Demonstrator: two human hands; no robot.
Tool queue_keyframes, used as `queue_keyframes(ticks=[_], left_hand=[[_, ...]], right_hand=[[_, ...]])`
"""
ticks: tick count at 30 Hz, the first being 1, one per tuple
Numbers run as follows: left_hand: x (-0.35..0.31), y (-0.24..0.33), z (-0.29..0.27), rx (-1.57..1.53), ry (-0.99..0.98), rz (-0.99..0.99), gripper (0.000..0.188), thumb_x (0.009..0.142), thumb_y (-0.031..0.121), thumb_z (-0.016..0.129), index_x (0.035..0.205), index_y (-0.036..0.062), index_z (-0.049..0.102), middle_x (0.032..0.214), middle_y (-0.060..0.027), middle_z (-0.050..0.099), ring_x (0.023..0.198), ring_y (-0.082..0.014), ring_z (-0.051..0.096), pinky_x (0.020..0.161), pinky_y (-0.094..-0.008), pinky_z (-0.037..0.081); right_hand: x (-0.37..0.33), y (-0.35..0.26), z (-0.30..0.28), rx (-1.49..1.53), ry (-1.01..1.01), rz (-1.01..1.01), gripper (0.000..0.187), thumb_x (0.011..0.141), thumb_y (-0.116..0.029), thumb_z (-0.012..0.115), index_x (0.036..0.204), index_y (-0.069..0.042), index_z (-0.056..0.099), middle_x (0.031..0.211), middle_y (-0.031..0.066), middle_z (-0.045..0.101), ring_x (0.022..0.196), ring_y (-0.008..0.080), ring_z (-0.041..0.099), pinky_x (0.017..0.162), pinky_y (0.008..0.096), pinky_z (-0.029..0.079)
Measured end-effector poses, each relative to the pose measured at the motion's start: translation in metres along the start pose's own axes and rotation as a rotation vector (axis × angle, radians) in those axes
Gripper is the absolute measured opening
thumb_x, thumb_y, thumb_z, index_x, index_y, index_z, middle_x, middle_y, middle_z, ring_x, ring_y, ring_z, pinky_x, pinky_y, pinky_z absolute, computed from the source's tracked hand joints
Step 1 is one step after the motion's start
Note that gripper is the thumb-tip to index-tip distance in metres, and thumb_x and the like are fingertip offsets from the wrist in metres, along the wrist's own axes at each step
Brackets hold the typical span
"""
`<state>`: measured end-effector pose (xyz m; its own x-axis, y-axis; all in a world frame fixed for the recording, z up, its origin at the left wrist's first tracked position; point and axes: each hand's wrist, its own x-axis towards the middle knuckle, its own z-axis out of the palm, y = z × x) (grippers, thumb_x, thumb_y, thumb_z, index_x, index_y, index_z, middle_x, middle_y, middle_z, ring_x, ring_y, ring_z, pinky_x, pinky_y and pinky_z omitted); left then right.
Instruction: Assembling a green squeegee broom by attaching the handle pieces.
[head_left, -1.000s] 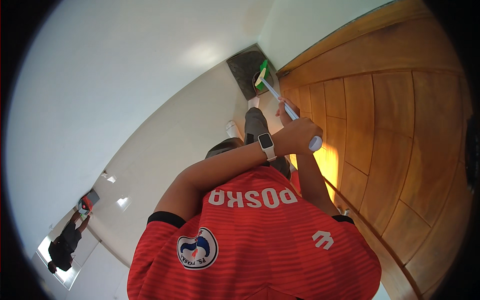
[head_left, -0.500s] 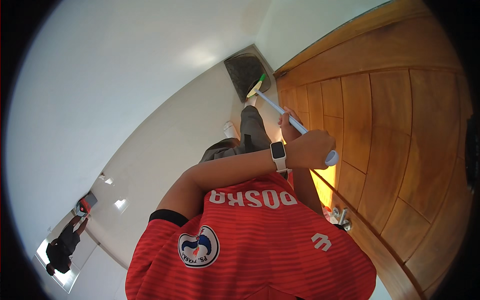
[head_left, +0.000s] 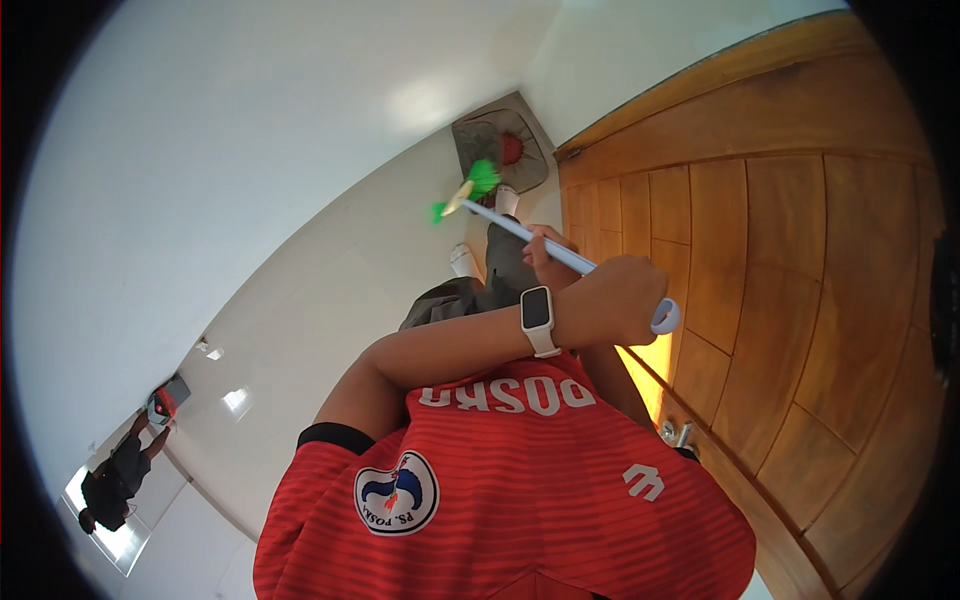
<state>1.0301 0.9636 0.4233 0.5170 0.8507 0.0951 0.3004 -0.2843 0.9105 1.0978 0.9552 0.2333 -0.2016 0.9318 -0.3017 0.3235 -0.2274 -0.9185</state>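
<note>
I hold a broom (head_left: 505, 224) with a pale lilac handle, a yellow head and bright green bristles smeared by motion. My left hand (head_left: 615, 300), with a watch on its wrist, is wrapped round the handle near its rounded top end. Farther down the handle, my right hand (head_left: 545, 252) grips it, with its fingers partly showing. The broom slants away toward the far left, its head just in front of my feet. Behind the bristles lies a grey square cushion-like thing (head_left: 478, 140) with a dark red middle, partly hidden by them.
A wooden door (head_left: 720, 230) with a metal handle (head_left: 684, 434) stands close on my right. White wall (head_left: 250, 130) curves along the left above the pale tiled floor (head_left: 330, 270). At the far lower left, another person (head_left: 115, 480) bends beside a red and grey object (head_left: 165, 398).
The broom head has swept left, off the grey cushion-like thing and over the tiles. My right hand has shifted left with the handle; the left hand has moved only slightly.
</note>
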Motion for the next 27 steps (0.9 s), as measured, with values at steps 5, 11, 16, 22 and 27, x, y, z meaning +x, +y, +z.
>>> queue_keyframes(ticks=[5, 11, 16, 22, 27], left_hand=[[-0.012, -0.017, 0.001, 0.088, 0.021, -0.128, 0.019, 0.065, 0.016, 0.070, 0.065, -0.0022, 0.065, 0.068, -0.0246, 0.065, 0.069, -0.0422, 0.067, 0.064, -0.0476, 0.055], [-0.026, -0.028, -0.009, 0.138, 0.068, -0.280, 0.016, 0.067, 0.015, 0.069, 0.064, -0.0006, 0.066, 0.067, -0.0241, 0.065, 0.068, -0.0405, 0.068, 0.063, -0.0468, 0.055], [-0.043, -0.038, -0.018, 0.101, 0.157, -0.314, 0.015, 0.067, 0.014, 0.071, 0.065, -0.0002, 0.067, 0.067, -0.0238, 0.065, 0.067, -0.0399, 0.068, 0.063, -0.0464, 0.055], [-0.046, -0.051, -0.025, 0.040, 0.298, -0.247, 0.014, 0.067, 0.012, 0.072, 0.067, -0.0010, 0.067, 0.067, -0.0236, 0.065, 0.066, -0.0404, 0.067, 0.063, -0.0465, 0.054], [-0.056, -0.055, -0.044, -0.020, 0.285, -0.281, 0.011, 0.069, 0.014, 0.069, 0.067, 0.0032, 0.067, 0.070, -0.0208, 0.066, 0.069, -0.0400, 0.066, 0.069, -0.0471, 0.054]], right_hand=[[-0.006, 0.011, 0.045, 0.071, -0.258, -0.011, 0.035, 0.102, -0.030, 0.053, 0.111, 0.001, 0.068, 0.079, 0.0067, 0.068, 0.067, 0.0102, 0.063, 0.062, 0.0260, 0.052], [-0.011, 0.012, 0.062, 0.080, -0.514, -0.097, 0.035, 0.102, -0.031, 0.056, 0.111, -0.001, 0.069, 0.079, 0.0045, 0.067, 0.067, 0.0090, 0.061, 0.063, 0.0235, 0.051], [-0.008, 0.015, 0.059, 0.065, -0.599, -0.055, 0.030, 0.102, -0.031, 0.057, 0.112, -0.004, 0.067, 0.072, 0.0008, 0.062, 0.063, 0.0060, 0.056, 0.056, 0.0236, 0.046], [0.008, 0.022, 0.050, 0.034, -0.547, -0.139, 0.026, 0.101, -0.028, 0.059, 0.112, -0.006, 0.064, 0.070, -0.0011, 0.059, 0.062, 0.0054, 0.056, 0.055, 0.0240, 0.044], [0.007, 0.017, 0.037, -0.020, -0.531, -0.157, 0.025, 0.101, -0.028, 0.059, 0.112, -0.006, 0.064, 0.070, -0.0011, 0.059, 0.062, 0.0054, 0.056, 0.055, 0.0240, 0.044]])
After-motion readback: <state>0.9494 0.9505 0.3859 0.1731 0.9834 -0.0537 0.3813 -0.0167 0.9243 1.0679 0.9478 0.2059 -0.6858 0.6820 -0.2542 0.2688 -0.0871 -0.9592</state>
